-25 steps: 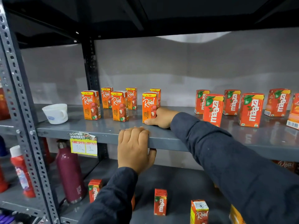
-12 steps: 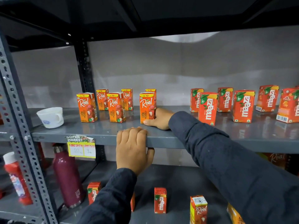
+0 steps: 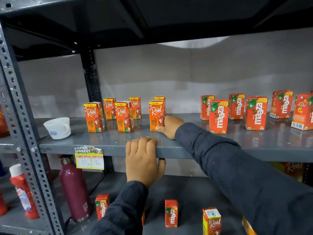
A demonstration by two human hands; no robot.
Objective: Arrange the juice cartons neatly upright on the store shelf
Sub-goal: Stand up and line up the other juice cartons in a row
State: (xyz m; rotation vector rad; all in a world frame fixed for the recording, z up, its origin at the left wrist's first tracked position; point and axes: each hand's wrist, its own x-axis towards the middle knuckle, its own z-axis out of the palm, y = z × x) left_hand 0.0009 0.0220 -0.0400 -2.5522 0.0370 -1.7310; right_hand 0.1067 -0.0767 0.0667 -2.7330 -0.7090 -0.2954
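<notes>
Right hand (image 3: 170, 126) steadying a Real carton (image 3: 156, 116) on the shelf (image 3: 108, 141).

Head view: as half a second ago, the fingers are still wrapping the upright carton's right side, thumb at its base, probably gripping; it is standing right of four other Real cartons (image 3: 110, 112). The left hand (image 3: 142, 160) is still clutching the shelf's front edge. Only the camera is shifting.

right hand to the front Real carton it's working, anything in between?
Nothing. The right hand is already against the right side of the front Real litchi carton, which stands upright on the grey shelf. The left hand only grips the shelf's front edge.
</notes>
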